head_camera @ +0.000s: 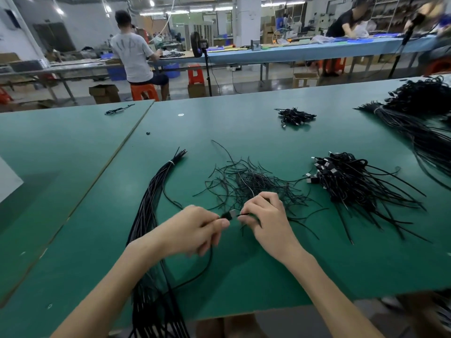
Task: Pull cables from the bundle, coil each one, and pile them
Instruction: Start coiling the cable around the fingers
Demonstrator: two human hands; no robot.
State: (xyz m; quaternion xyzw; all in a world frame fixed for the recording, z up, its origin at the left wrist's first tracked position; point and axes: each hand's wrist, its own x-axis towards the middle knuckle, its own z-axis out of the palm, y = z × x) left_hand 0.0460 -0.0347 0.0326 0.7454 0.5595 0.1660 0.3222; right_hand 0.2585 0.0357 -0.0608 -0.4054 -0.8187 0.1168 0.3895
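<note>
A long tied bundle of black cables (148,215) runs from the table's near edge up to a white tie at the left. My left hand (195,230) pinches the plug end of one black cable (229,214), whose cord loops down below that hand. Just to its right, my right hand (266,215) pinches a thin black tie wire beside the plug. Behind both hands lies a loose heap of thin tie wires (251,184). A pile of coiled cables (346,181) with plug ends lies at the right.
The green table (244,264) has a seam at the left. A small heap of coiled cables (295,116) sits farther back, and big cable bundles (419,111) fill the far right. One stray cable (118,110) lies far left. People work at benches behind.
</note>
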